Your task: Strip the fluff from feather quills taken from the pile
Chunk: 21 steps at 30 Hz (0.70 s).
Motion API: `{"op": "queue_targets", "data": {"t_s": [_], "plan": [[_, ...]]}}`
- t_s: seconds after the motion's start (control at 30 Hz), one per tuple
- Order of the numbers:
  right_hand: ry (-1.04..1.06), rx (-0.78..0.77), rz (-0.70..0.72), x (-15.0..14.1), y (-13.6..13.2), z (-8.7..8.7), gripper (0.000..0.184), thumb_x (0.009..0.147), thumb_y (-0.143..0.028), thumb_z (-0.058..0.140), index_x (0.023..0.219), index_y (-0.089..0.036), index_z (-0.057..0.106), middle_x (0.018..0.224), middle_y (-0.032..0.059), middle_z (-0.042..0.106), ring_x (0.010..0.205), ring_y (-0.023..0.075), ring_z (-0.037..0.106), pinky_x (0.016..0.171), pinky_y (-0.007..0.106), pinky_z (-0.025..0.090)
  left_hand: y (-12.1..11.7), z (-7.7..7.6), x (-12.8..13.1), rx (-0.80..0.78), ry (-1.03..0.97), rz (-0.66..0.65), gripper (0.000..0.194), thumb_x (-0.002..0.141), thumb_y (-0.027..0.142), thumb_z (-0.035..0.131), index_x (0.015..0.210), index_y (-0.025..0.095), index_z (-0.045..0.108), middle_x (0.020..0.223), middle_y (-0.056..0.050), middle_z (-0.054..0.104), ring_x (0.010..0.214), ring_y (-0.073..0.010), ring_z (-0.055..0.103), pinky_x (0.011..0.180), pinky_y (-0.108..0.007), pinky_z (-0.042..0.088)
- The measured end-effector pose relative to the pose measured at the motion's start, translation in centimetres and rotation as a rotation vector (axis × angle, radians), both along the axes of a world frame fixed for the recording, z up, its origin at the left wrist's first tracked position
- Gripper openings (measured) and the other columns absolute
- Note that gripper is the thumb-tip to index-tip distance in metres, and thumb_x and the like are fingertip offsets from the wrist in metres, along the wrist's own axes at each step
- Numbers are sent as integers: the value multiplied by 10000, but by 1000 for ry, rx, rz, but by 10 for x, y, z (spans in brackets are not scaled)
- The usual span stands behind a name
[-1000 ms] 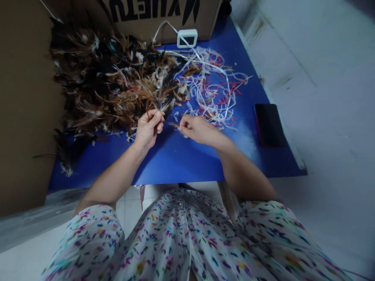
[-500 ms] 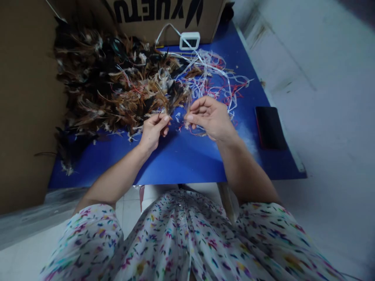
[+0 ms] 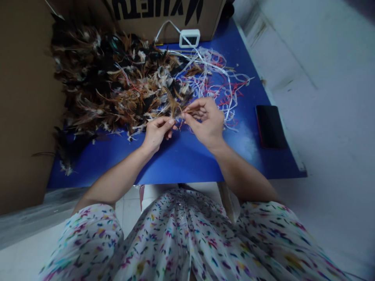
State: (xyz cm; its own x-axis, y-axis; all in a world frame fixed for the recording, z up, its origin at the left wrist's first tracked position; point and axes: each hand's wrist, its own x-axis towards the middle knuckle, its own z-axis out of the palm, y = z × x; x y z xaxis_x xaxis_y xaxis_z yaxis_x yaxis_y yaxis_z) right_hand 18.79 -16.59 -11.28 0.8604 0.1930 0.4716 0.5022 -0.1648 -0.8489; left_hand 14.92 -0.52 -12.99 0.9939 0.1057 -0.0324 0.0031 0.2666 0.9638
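Note:
My left hand pinches a small brown feather tuft between thumb and forefinger, its tips pointing away from me. Close beside it, my right hand is closed in a pinch on a thin brown feather, partly hidden by the fingers. The two sets of fingertips almost meet above the front part of the blue tabletop. Behind and left of my hands spreads a large pile of brown and black feathers.
Tangled white and red strings lie at the right rear. A small white device with a screen stands before a printed cardboard box. A dark phone rests near the right edge, beside the wall. Another cardboard surface rises at left.
My left hand has shifted slightly right with the feather tuft. My right hand rose and turned, moved right, then came back left so its fingertips sit close to the left hand's.

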Motion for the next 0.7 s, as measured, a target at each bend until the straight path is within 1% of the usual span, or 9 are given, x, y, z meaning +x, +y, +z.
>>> {"op": "queue_targets", "data": {"t_s": [0.17, 0.33, 0.53, 0.7], "plan": [[-124, 27, 3, -1, 0, -2, 95, 905, -274, 657, 965, -238, 593, 874, -11, 703, 795, 140, 716, 752, 296, 629, -1, 1, -1, -8, -11, -19, 418, 651, 521, 905, 710, 152, 715, 621, 11, 692, 400, -42, 507, 358, -175, 350], [-126, -94, -53, -3, -2, 0, 104, 910, -329, 662, 951, -246, 614, 896, 14, 721, 812, 166, 708, 788, 334, 629, -1, 1, -1, 3, -22, -25, 428, 649, 538, 904, 695, 155, 717, 612, 14, 684, 401, -40, 505, 361, -172, 354], [-148, -117, -56, -3, -2, -1, 138, 928, -385, 650, 942, -251, 625, 906, 21, 718, 806, 170, 698, 784, 342, 630, 0, -1, -1, 34, -12, -35, 397, 700, 515, 880, 730, 154, 717, 637, 4, 696, 416, -42, 510, 370, -173, 356], [-170, -110, -44, -3, -1, 0, 132, 931, -379, 655, 928, -251, 623, 894, 23, 707, 796, 171, 692, 775, 341, 624, 0, 0, -1, 30, -24, -37, 417, 672, 537, 890, 714, 157, 723, 625, 5, 690, 411, -41, 504, 369, -175, 356]]}}
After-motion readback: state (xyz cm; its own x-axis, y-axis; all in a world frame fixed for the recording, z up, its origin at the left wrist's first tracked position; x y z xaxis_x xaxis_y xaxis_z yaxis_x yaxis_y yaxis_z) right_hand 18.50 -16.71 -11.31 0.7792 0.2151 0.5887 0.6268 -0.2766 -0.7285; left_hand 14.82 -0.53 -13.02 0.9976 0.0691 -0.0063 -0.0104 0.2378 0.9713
